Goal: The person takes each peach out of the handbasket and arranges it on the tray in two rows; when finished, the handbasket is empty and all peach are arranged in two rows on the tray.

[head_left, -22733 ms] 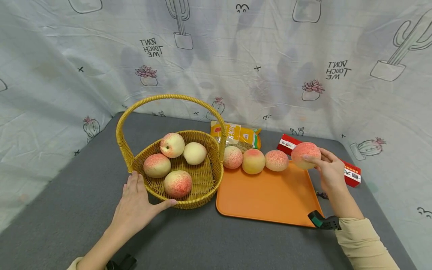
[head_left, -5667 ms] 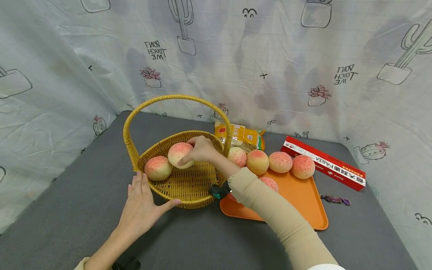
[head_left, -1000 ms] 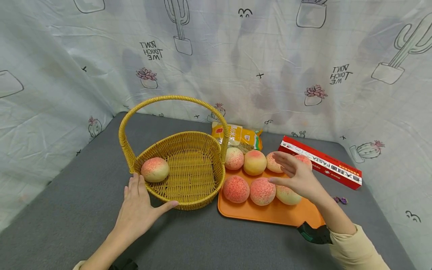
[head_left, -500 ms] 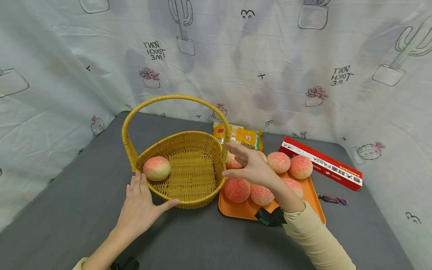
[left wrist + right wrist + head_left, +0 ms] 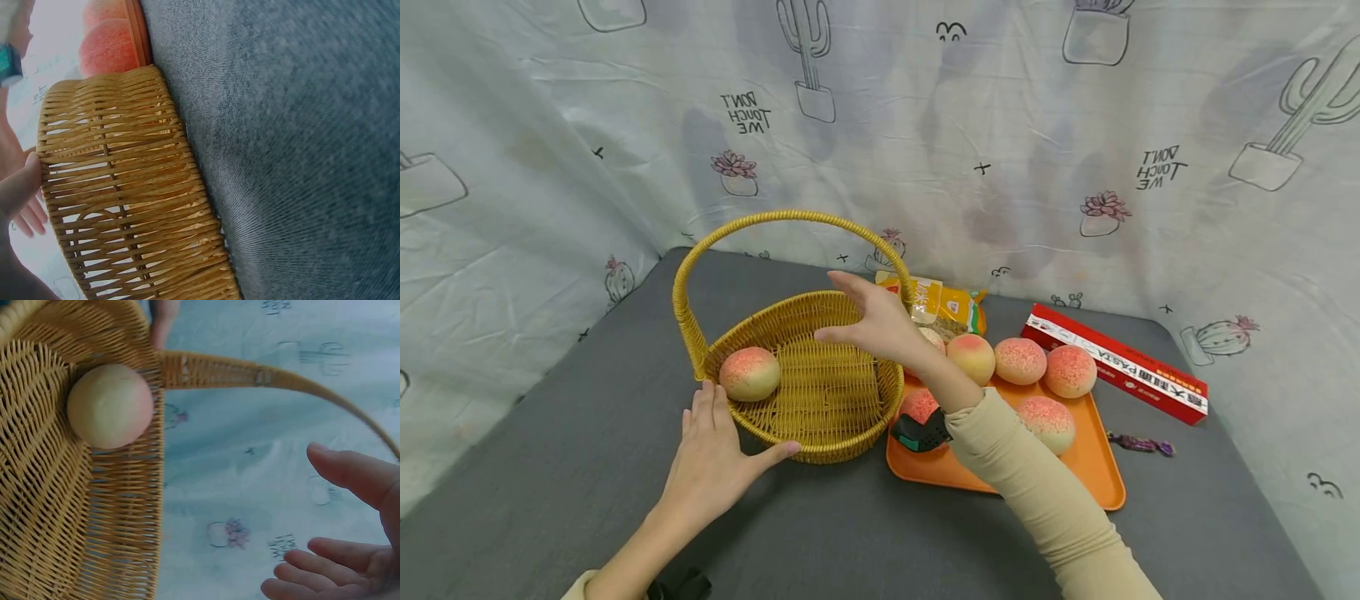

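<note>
A yellow wicker basket (image 5: 823,392) with a tall arched handle stands left of centre, holding a single peach (image 5: 750,374) at its left end. My left hand (image 5: 706,462) lies along the basket's near left rim, fingers straight and thumb spread; in the left wrist view the thumb (image 5: 22,184) touches the rim. Over the basket's right side, my right hand (image 5: 880,321) hangs with nothing in it, thumb and fingers spread apart towards the peach. That same peach (image 5: 110,406) shows beyond the right hand (image 5: 350,531) in the right wrist view.
Right of the basket, an orange tray (image 5: 1097,471) carries several peaches (image 5: 1019,360), some hidden by the right forearm. Behind stands a yellow food bag (image 5: 951,308). A red pasta box (image 5: 1120,362) and a purple-wrapped candy (image 5: 1141,443) lie at the right.
Earlier the basket held several peaches; now one is left in it, and the tray carries more. Over the last second the empty right hand has moved left from the tray to the basket.
</note>
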A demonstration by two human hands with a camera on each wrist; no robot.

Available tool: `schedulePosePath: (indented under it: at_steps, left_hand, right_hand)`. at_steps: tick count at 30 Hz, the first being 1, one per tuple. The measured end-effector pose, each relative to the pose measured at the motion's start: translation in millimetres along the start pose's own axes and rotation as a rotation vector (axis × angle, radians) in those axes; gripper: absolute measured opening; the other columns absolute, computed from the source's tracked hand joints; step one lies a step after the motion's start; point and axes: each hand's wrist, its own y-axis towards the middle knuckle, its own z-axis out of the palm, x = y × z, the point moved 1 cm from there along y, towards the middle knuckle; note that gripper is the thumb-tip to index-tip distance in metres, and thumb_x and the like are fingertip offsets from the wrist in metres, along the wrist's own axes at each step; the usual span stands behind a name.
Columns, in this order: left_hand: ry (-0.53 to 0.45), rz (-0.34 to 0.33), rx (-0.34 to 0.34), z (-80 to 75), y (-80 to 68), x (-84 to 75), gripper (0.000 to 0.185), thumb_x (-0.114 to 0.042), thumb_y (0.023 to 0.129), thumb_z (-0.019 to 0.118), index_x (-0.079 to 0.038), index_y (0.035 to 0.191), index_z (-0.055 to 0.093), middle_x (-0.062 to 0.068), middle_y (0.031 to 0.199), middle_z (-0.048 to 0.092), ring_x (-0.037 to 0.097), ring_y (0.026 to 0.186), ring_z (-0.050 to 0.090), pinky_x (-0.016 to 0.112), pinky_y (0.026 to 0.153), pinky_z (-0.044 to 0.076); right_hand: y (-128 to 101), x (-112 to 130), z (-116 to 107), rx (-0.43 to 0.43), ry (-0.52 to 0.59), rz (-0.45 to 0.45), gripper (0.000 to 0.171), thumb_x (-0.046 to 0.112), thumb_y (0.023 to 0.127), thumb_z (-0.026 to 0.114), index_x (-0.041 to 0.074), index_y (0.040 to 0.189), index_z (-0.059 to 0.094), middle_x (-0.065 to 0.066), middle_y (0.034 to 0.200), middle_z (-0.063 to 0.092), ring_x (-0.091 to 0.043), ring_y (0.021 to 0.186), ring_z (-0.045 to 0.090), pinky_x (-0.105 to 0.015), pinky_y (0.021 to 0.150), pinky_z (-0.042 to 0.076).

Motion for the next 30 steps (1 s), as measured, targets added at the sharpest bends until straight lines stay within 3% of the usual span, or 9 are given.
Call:
schedulePosePath:
  at_steps: [4, 11, 14, 16, 19, 25, 30]
  left_hand:
    - [0.004, 0.008, 0.0, 1.4, 0.7, -1.3, 0.13, -0.069, 0.075, 0.068, 0.025, 0.143, 0.01, 0.043, 0.15, 0.001, 0.057, 0.139, 0.006, 0.064, 0.111, 0.01]
    - [0.004, 0.009, 0.001, 1.8, -0.4, -0.3, 0.131, -0.07, 0.075, 0.068, 0.025, 0.142, 0.01, 0.044, 0.15, 0.002, 0.057, 0.138, 0.007, 0.065, 0.111, 0.01]
    - [0.009, 0.011, -0.008, 1.7, -0.5, 0.5, 0.13, -0.069, 0.075, 0.069, 0.026, 0.142, 0.01, 0.044, 0.15, 0.002, 0.057, 0.138, 0.007, 0.065, 0.111, 0.01]
    - [0.008, 0.012, -0.01, 1.9, -0.2, 0.7, 0.13, -0.069, 0.075, 0.069, 0.026, 0.142, 0.01, 0.044, 0.15, 0.002, 0.057, 0.138, 0.007, 0.065, 0.111, 0.01]
    - [0.0, 0.006, -0.004, 2.3, -0.2, 1.0, 0.13, -0.069, 0.075, 0.069, 0.025, 0.142, 0.01, 0.043, 0.15, 0.002, 0.057, 0.139, 0.006, 0.065, 0.111, 0.01]
    - [-0.008, 0.006, 0.007, 2.5, -0.7, 1.1, 0.13, -0.07, 0.075, 0.068, 0.025, 0.142, 0.01, 0.043, 0.151, 0.0, 0.057, 0.139, 0.005, 0.064, 0.111, 0.009]
    - [-0.002, 0.005, 0.007, 2.4, -0.9, 1.3, 0.13, -0.07, 0.075, 0.068, 0.025, 0.142, 0.01, 0.043, 0.151, 0.001, 0.057, 0.139, 0.005, 0.064, 0.111, 0.008]
  right_hand:
    - [16, -1, 7, -0.03, -0.022, 0.051, 0.08, 0.024, 0.085, 0.078, 0.012, 0.152, 0.035, -0.005, 0.153, 0.038, -0.024, 0.139, 0.038, -0.039, 0.109, 0.037]
    - [48, 2, 22, -0.138, 0.097, 0.151, 0.075, 0.02, 0.085, 0.078, 0.016, 0.15, 0.041, -0.004, 0.152, 0.041, -0.021, 0.139, 0.037, -0.037, 0.105, 0.042]
    - [61, 6, 32, -0.211, 0.077, 0.156, 0.07, 0.019, 0.084, 0.078, 0.016, 0.147, 0.046, -0.007, 0.148, 0.045, -0.025, 0.129, 0.049, -0.036, 0.095, 0.05]
    - [68, 7, 41, -0.212, 0.032, 0.157, 0.069, 0.02, 0.084, 0.079, 0.016, 0.146, 0.047, -0.008, 0.147, 0.046, -0.027, 0.121, 0.055, -0.035, 0.089, 0.052]
    - [74, 6, 54, -0.1, -0.074, 0.146, 0.068, 0.022, 0.085, 0.078, 0.014, 0.145, 0.048, -0.008, 0.145, 0.049, -0.028, 0.118, 0.056, -0.035, 0.09, 0.051]
    - [79, -2, 83, 0.292, -0.255, 0.129, 0.072, 0.024, 0.086, 0.076, 0.01, 0.148, 0.042, -0.005, 0.15, 0.042, -0.021, 0.138, 0.038, -0.03, 0.104, 0.041]
    - [80, -3, 105, 0.405, -0.39, 0.122, 0.079, 0.027, 0.085, 0.077, 0.008, 0.15, 0.038, -0.006, 0.147, 0.046, -0.02, 0.132, 0.044, -0.025, 0.097, 0.045]
